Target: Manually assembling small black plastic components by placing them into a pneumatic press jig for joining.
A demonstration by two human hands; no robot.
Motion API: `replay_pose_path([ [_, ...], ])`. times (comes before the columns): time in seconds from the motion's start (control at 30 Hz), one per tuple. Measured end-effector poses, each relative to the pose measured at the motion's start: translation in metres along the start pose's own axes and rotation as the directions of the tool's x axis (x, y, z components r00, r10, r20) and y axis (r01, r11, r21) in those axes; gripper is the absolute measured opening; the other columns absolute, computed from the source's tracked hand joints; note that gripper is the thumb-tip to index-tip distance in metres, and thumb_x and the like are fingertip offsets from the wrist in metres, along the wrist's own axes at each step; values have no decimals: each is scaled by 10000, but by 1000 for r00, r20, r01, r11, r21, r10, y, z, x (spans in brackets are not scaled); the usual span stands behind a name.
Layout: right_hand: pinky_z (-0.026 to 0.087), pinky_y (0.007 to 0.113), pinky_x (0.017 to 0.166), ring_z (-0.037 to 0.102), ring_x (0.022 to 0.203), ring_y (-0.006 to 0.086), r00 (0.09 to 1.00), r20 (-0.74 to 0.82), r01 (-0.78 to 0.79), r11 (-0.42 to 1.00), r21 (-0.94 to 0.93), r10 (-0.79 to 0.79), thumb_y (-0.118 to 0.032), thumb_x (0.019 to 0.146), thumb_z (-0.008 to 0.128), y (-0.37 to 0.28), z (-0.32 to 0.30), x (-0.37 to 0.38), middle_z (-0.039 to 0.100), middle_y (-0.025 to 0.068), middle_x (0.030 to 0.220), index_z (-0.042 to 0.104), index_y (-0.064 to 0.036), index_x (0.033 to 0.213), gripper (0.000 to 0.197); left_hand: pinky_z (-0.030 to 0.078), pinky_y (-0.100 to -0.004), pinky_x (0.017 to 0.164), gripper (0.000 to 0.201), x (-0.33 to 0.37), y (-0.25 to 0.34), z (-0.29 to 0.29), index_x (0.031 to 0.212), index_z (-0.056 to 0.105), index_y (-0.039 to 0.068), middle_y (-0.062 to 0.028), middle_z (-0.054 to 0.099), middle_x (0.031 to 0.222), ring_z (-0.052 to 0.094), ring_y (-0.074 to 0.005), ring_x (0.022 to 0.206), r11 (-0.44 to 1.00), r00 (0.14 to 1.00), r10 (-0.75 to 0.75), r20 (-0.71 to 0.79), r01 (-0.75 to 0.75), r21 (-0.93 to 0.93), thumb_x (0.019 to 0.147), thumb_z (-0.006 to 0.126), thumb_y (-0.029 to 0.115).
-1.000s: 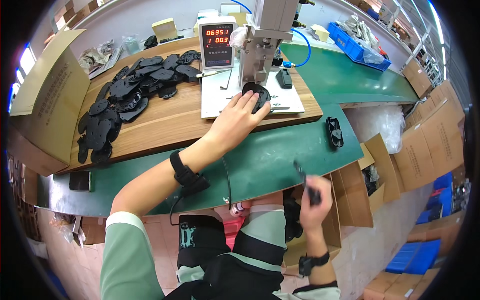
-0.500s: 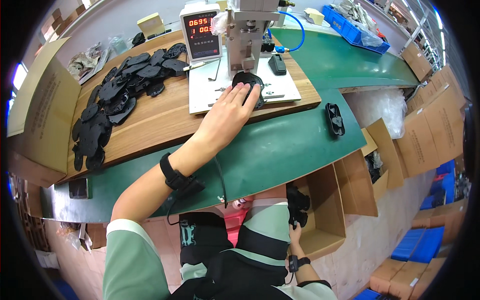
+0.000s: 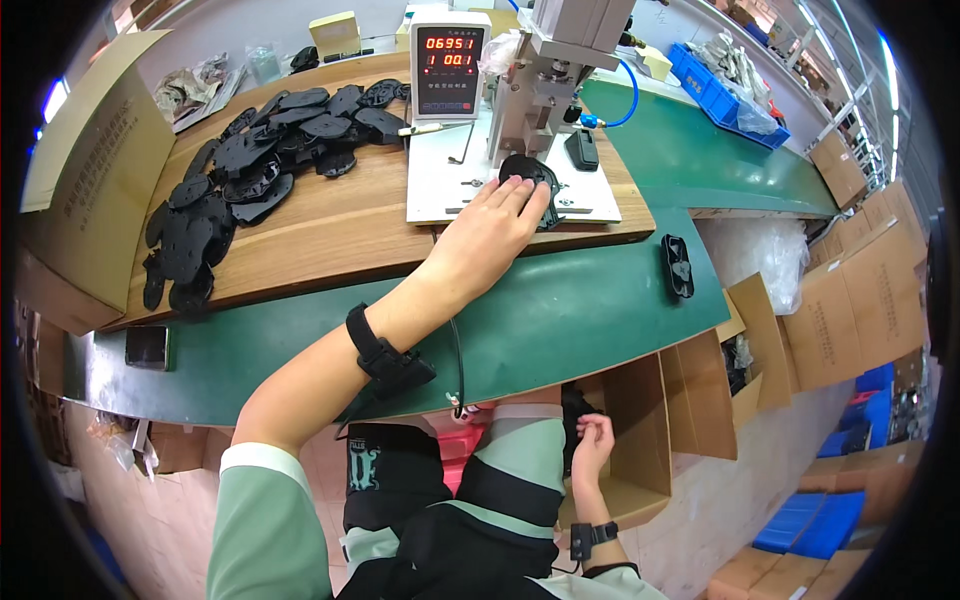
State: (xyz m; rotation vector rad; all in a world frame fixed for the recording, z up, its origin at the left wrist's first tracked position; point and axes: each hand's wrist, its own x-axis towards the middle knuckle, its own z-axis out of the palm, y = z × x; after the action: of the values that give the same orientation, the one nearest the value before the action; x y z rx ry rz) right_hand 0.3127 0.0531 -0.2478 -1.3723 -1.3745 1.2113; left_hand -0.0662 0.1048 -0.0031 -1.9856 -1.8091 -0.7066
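Note:
At the bench press, my left hand reaches up with its fingers over the near edge of a round black plastic part and holds it on the white base plate. The thumb is hidden. The press head stands just behind the part. Low on the right, my right hand hovers over an open carton beside my leg. Its fingers are loosely curled and apart, with nothing visible in them. Black parts show inside the carton just left of that hand.
Several flat black parts lie heaped on the wooden board. A red-digit control box stands left of the press. One black piece lies on the green table; a phone rests at left. Cartons stand right.
My right hand has let go of the black parts in the carton and lifted slightly. The left hand stays on the part at the press. The view has shifted a little.

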Motion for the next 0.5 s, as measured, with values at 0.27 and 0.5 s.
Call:
replay_pose_path([
  [0.27, 470, 447, 1044, 570, 1209, 379, 432, 324, 874, 302, -379, -842, 1, 801, 752, -273, 75, 47, 608, 165, 1345, 617, -24, 1310, 527, 512, -489, 1057, 880, 8, 5, -1, 1660, 219, -11, -226, 655, 1121, 656, -408, 1086, 993, 996, -11, -87, 1, -118, 855, 563, -106],
  [0.5, 478, 504, 1083, 550, 1323, 359, 392, 478, 857, 123, -500, -786, 7, 787, 759, -297, 159, 127, 587, 150, 1411, 609, -11, 1335, 568, 547, -513, 931, 1011, 12, 21, 1, 1721, 155, 161, -239, 571, 1221, 634, -444, 1032, 979, 989, -67, -134, 38, -202, 859, 638, -51],
])
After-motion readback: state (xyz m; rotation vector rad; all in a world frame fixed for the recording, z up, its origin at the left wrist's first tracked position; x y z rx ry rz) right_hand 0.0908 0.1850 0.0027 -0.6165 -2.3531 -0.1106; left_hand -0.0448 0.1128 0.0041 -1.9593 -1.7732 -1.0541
